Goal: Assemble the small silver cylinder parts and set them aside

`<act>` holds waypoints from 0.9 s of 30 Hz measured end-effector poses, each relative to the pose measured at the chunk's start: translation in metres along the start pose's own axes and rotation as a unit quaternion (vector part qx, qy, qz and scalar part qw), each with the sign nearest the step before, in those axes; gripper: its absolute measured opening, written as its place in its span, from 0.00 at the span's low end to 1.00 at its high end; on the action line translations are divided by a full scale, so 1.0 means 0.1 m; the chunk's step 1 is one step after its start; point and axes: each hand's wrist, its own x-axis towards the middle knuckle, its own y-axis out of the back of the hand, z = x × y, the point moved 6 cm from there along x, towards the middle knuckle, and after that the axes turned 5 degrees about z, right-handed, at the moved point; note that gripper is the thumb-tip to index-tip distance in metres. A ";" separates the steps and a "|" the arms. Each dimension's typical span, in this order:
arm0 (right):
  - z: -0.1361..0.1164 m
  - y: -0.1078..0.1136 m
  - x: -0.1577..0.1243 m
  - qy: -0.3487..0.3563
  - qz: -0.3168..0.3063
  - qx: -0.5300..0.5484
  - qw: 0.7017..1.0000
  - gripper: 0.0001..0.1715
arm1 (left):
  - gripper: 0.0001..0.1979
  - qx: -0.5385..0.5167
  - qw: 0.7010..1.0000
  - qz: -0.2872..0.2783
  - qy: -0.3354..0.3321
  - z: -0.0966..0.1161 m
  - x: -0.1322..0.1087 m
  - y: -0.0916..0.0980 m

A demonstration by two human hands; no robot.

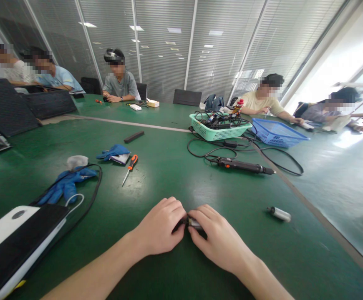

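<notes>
My left hand (161, 227) and my right hand (217, 237) rest close together on the green table (175, 175), fingers curled. Both pinch a small dark and silver part (193, 223) between them; most of it is hidden by the fingers. A small silver cylinder (279, 213) lies on the table to the right of my right hand. Farther out lies a black electric screwdriver (244, 166) with its cable. An orange-handled screwdriver (130, 167) lies ahead to the left.
Blue gloves (65, 185) and a blue cloth (114, 152) lie at left, beside a white and black device (15, 241) with a cable. A green basket (219, 127) of cables and a blue basket (275, 132) stand farther back. Several people sit around the table's far side.
</notes>
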 end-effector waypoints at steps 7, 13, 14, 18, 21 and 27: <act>0.01 -0.01 -0.02 -0.004 -0.004 0.004 1.000 0.14 | 0.04 0.000 1.000 0.001 0.004 -0.01 0.00 -0.01; 0.01 -0.01 -0.01 -0.003 -0.008 0.005 1.000 0.13 | 0.04 0.000 1.000 0.000 0.007 -0.01 0.00 -0.01; 0.01 -0.01 0.00 -0.003 -0.008 0.004 1.000 0.13 | 0.04 -0.001 1.000 0.001 0.008 -0.01 0.00 -0.01; 0.00 0.00 -0.01 -0.002 -0.002 -0.002 1.000 0.13 | 0.04 -0.001 1.000 0.005 0.009 -0.02 0.00 0.00; 0.01 0.00 -0.01 -0.002 0.003 -0.004 1.000 0.13 | 0.04 0.000 1.000 0.005 0.012 -0.02 0.00 0.01; 0.01 0.02 -0.01 -0.003 0.009 -0.009 1.000 0.13 | 0.05 0.000 1.000 0.006 0.013 -0.02 0.00 0.02</act>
